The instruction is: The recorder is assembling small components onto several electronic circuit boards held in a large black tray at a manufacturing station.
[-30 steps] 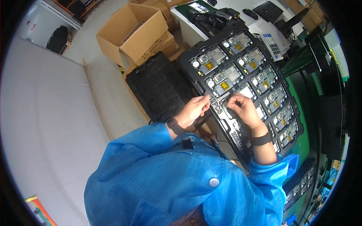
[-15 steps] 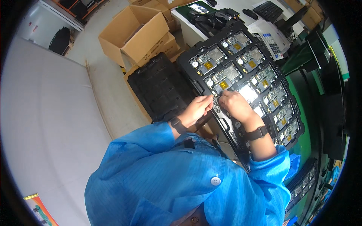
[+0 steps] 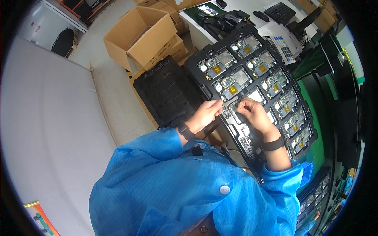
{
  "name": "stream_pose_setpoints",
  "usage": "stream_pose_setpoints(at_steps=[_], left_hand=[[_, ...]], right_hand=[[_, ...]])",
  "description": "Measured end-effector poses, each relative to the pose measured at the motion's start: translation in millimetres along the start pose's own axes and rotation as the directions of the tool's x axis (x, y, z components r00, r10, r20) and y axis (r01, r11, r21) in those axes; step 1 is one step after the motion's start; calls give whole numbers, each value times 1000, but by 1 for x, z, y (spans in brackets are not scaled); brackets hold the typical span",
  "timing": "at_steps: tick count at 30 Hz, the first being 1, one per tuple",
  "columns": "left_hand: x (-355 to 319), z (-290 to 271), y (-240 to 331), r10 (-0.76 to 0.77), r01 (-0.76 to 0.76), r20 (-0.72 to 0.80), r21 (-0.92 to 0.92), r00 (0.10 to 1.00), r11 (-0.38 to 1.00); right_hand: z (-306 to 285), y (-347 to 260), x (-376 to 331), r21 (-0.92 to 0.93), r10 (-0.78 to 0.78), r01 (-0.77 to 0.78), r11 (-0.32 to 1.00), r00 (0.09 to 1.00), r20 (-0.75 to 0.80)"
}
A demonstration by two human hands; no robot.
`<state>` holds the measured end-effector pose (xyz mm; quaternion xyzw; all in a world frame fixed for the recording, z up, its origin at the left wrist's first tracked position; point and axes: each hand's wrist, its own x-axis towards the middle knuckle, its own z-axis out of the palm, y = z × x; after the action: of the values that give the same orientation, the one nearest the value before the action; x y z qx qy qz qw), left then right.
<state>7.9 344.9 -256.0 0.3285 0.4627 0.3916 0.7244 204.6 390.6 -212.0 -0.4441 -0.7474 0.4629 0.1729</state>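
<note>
A black molded tray point(image 3: 201, 74) holds rows of green circuit boards with round white discs and amber-taped patches. My left hand point(image 3: 205, 115) is at the tray's left edge, fingertips pinched together beside a circuit board point(image 3: 232, 87). Whatever is between those fingertips is too small to make out. Over the tray, my right hand point(image 3: 255, 117) has its thumb and fingers drawn together above a compartment in the near left part. I cannot see what they hold, if anything. The right hand partly covers nearby boards, one with a bright reflective plate point(image 3: 256, 96).
Left of the tray lies another black tray point(image 3: 167, 92) on cardboard. Beyond it stands an open cardboard box point(image 3: 141, 37). A white desk at the back carries a calculator point(image 3: 281, 46), a mouse point(image 3: 260, 15) and a keyboard point(image 3: 279, 10). A blue bin point(image 3: 306, 174) sits at right.
My right hand has moved right and slightly toward me, away from my left hand, uncovering part of the tray's left edge. The left hand stays in place.
</note>
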Motion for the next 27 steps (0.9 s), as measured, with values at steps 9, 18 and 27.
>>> stream_pose_setpoints(at_steps=[9,18,27], left_hand=[[18,8,21,326,-472,418,875,848,106],[39,18,59,-87,-621,626,728,775,-291],[53,23,61,-149,-725,719,623,679,-295]], right_hand=[[2,10,4,-106,-40,20,994,981,-189],[1,18,3,-53,-53,44,998,982,-182],[-2,18,1,-13,-87,87,996,975,-203]])
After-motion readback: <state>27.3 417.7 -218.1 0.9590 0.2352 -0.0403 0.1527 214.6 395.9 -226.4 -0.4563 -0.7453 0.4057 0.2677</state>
